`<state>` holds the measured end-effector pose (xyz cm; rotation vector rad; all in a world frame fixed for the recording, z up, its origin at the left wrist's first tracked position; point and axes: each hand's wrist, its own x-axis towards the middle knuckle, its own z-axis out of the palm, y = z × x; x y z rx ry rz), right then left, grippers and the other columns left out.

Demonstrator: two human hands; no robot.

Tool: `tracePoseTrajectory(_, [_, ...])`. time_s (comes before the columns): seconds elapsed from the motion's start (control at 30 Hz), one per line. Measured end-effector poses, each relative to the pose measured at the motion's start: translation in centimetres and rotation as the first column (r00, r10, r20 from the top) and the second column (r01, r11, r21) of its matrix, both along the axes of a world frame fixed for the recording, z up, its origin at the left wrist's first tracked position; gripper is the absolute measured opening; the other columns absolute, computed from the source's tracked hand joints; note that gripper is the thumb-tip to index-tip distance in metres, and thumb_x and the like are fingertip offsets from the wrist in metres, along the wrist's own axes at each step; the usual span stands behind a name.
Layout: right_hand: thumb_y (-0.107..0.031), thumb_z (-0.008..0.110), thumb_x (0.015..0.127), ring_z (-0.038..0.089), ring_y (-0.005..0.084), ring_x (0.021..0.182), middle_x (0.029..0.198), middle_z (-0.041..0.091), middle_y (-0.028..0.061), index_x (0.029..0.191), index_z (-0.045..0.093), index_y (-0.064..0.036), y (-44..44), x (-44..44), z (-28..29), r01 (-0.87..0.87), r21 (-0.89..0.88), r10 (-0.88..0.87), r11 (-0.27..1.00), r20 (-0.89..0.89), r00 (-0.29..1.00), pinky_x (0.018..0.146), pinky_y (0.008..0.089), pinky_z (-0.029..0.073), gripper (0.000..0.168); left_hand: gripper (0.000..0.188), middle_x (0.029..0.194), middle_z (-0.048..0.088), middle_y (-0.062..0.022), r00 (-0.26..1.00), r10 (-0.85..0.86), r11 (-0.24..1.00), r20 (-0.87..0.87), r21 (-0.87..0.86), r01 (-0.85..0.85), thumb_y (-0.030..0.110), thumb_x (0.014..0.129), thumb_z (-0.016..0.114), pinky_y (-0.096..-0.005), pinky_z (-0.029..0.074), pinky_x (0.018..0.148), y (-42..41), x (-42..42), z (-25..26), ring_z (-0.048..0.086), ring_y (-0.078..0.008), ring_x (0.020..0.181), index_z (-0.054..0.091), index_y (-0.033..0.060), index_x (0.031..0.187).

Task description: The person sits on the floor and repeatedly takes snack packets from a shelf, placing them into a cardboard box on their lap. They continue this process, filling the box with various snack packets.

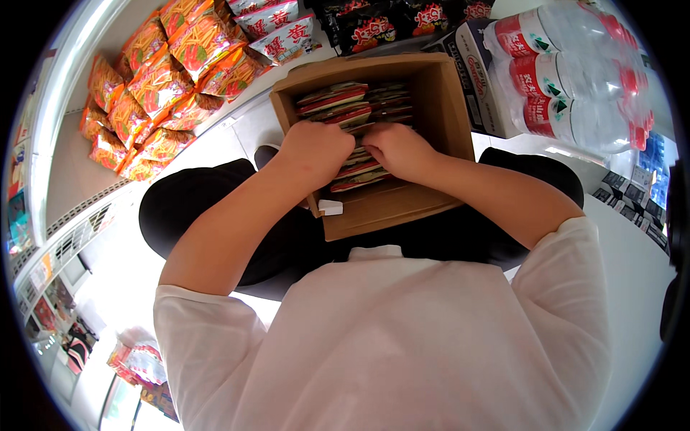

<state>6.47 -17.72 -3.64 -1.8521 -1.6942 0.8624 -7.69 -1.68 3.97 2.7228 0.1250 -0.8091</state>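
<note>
An open cardboard box [396,215] sits tilted between my knees. Rows of flat packets [334,99] with red and pale edges stand packed inside it. My left hand [318,151] is curled over the left row, its fingertips hidden among the packets. Close beside it, my right hand [401,151] bends its fingers down onto the same packets, thumb tucked toward the index finger. Whether either hand pinches a packet is hidden. A small white piece [330,207] is on the box's near left corner.
Orange snack bags [161,81] are heaped on the shelf at left, with white bags [283,37] and black bags [372,32] farther along. Shrink-wrapped water bottles [571,75] and a dark carton [480,81] stand right of the box. My bent knees [188,210] flank it.
</note>
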Motion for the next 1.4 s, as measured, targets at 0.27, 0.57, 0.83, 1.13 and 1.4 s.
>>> tracePoseTrajectory(0.27, [0.000,0.062,0.085,0.068,0.0451,0.084,0.086,0.070,0.0246,0.086,0.074,-0.001,0.7,-0.4,-2.1,-0.037,-0.170,0.032,0.985,-0.033,0.999,0.076,0.0512,0.056,0.012,0.013,0.096,0.077,-0.0146,0.998,0.022,0.999,-0.059,0.030,-0.020,0.006,0.085,0.068,-0.0424,0.063,0.077,-2.4,0.5,-3.7,0.076,-0.0327,0.094,0.078,0.0060,0.093])
tracePoseTrajectory(0.57, [-0.010,0.060,0.085,0.068,0.0467,0.090,0.088,0.070,0.0283,0.090,0.076,0.001,1.3,0.3,-1.4,0.036,-0.230,-0.062,0.973,-0.106,0.992,0.083,0.0532,0.055,0.019,0.015,0.096,0.077,-0.0164,0.992,0.093,0.995,-0.090,0.051,-0.089,0.008,0.087,0.066,-0.0434,0.062,0.079,-2.4,1.3,-4.0,0.076,-0.0340,0.096,0.078,0.0060,0.096])
tracePoseTrajectory(0.83, [-0.044,0.051,0.103,0.051,0.0315,0.132,0.146,0.051,0.0129,0.144,0.048,-0.008,1.3,2.8,-1.7,0.183,-0.897,-0.882,0.403,-0.326,0.341,0.107,0.0524,0.046,0.054,0.024,0.090,0.075,-0.0194,0.960,0.251,0.964,0.127,0.051,-0.259,0.025,0.095,0.064,-0.0470,0.061,0.073,0.7,0.8,1.8,0.075,-0.0370,0.087,0.076,0.0039,0.093])
tracePoseTrajectory(1.13, [-0.046,0.036,0.109,0.050,0.0279,0.140,0.156,0.049,0.0124,0.151,0.045,-0.007,1.9,-2.6,2.7,-0.008,-0.876,-0.873,0.482,-0.479,-0.097,0.118,0.0439,0.039,0.058,0.043,0.093,0.073,-0.0203,0.931,0.311,0.944,-0.192,0.171,-0.281,0.043,0.098,0.065,-0.0490,0.058,0.077,3.2,-1.5,5.1,0.073,-0.0386,0.091,0.073,0.0001,0.096])
tracePoseTrajectory(1.4, [-0.056,0.039,0.106,0.040,0.0312,0.147,0.162,0.041,0.0140,0.157,0.037,-0.009,1.5,-1.8,0.9,-0.071,-0.836,-0.839,0.543,-0.537,-0.089,0.121,0.0486,0.030,0.070,0.040,0.083,0.073,-0.0169,0.954,0.262,0.956,-0.148,0.177,-0.235,0.040,0.097,0.066,-0.0474,0.058,0.073,2.6,-1.3,5.4,0.073,-0.0370,0.085,0.073,0.0013,0.087])
